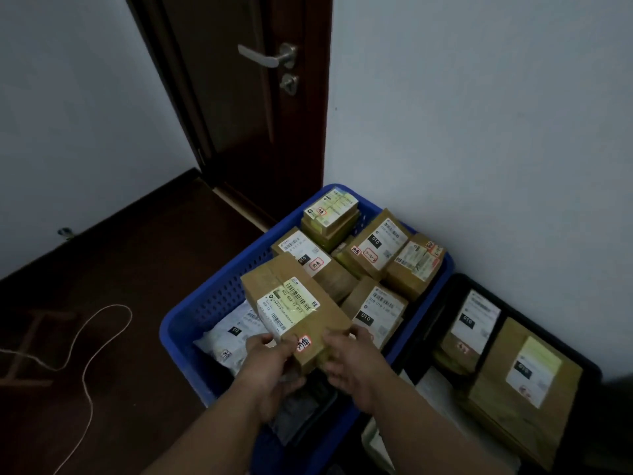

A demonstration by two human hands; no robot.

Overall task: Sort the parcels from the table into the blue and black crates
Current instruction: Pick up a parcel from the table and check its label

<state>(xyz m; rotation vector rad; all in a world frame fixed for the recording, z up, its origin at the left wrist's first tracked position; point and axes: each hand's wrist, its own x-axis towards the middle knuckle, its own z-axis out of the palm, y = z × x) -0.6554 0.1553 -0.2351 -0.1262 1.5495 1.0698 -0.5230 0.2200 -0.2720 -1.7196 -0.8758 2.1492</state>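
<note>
I hold a brown cardboard parcel (298, 310) with a white label and a red-marked sticker over the blue crate (205, 303). My left hand (270, 365) grips its near left corner and my right hand (349, 358) grips its near right corner. The blue crate holds several brown labelled parcels (376, 248) at the back and a white plastic mailer (229, 337) at the front left. The black crate (459, 286) stands to the right and holds flat brown parcels (520, 389).
Both crates stand on a dark floor against a white wall (479, 132). A dark wooden door (246, 97) with a metal handle is behind the blue crate. A thin white cord (92, 354) loops over the floor at the left.
</note>
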